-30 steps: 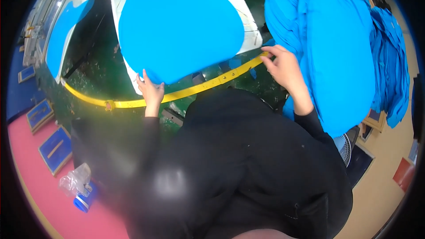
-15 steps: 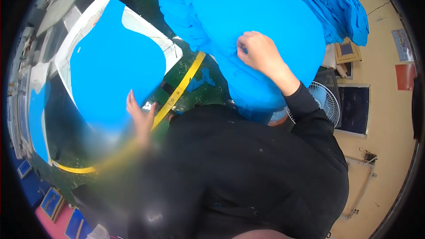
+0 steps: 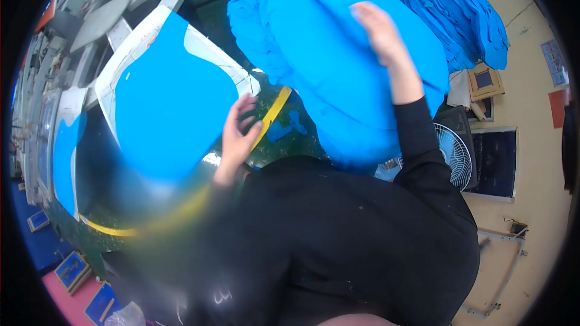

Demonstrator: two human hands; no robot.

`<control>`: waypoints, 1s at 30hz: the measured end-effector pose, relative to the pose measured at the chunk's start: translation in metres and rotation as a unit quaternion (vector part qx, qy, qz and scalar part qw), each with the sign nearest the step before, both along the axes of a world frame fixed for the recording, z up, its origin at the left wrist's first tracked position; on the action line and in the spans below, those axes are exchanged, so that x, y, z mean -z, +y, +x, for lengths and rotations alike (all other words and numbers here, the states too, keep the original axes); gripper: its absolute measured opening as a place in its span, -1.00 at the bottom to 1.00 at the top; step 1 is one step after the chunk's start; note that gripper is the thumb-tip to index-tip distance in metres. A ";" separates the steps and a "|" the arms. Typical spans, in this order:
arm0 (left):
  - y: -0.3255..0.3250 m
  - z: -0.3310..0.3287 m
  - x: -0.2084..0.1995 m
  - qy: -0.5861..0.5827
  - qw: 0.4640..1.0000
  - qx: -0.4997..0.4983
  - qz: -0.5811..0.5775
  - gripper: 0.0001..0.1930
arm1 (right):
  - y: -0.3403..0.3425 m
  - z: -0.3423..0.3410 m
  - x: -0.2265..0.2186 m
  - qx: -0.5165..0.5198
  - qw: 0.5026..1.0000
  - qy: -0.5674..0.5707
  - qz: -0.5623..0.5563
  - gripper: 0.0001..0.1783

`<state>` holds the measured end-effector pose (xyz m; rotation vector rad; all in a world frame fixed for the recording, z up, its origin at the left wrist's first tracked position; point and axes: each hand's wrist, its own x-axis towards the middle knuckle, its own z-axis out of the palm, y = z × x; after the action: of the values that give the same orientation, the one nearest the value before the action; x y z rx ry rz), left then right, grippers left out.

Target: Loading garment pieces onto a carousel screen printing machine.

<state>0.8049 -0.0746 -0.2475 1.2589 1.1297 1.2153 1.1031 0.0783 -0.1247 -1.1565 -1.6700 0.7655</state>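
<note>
My left hand (image 3: 237, 136) is raised with its fingers apart, empty, between the printing board and the large fabric heap. Beside it, a blue cut fabric piece (image 3: 175, 96) lies flat over a white board (image 3: 109, 78), with a small pale label near the piece's left edge. My right hand (image 3: 382, 33) is over the big heap of blue fabric pieces (image 3: 338, 78); its fingers are stretched out and slightly blurred, with nothing seen in them. I cannot tell whether it touches the cloth.
More blue fabric (image 3: 459, 18) is bunched at the far right. A yellow curved rail (image 3: 275, 108) runs along the green floor. A fan (image 3: 453, 156) stands near my right arm. Another board with blue cloth (image 3: 65, 151) is at the left. Framed screens (image 3: 74, 271) lie lower left.
My left hand has risen and moved right, away from the near edge of the board. The right hand has moved farther over the heap, and its curled fingers have straightened. The view has shifted slightly.
</note>
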 end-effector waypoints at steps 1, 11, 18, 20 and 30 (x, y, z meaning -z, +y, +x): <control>0.003 0.011 -0.009 0.009 0.998 0.061 0.010 -0.28 | -0.008 -0.018 0.013 -0.050 0.989 -0.109 0.093 -0.76; 0.011 0.051 -0.027 -0.395 0.911 -0.024 -0.119 -0.61 | -0.075 -0.082 -0.019 -0.255 0.958 -0.066 -0.111 -0.75; 0.047 0.087 -0.007 -0.461 0.844 -0.060 -0.268 -0.61 | 0.081 0.155 0.055 0.290 0.816 -0.497 -0.044 -0.29; 0.051 0.094 -0.027 -0.539 0.802 -0.018 -0.257 -0.58 | 0.073 0.166 0.064 0.210 0.889 -0.400 -0.071 -0.29; 0.006 -0.055 -0.066 -0.391 0.896 -0.202 0.058 -0.43 | 0.011 0.091 0.046 -0.199 0.914 0.216 -0.279 -0.77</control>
<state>0.7498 -0.0685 -0.1818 0.4962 0.7204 1.8950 1.1942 0.0896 -0.1712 -0.9152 -1.3485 1.7087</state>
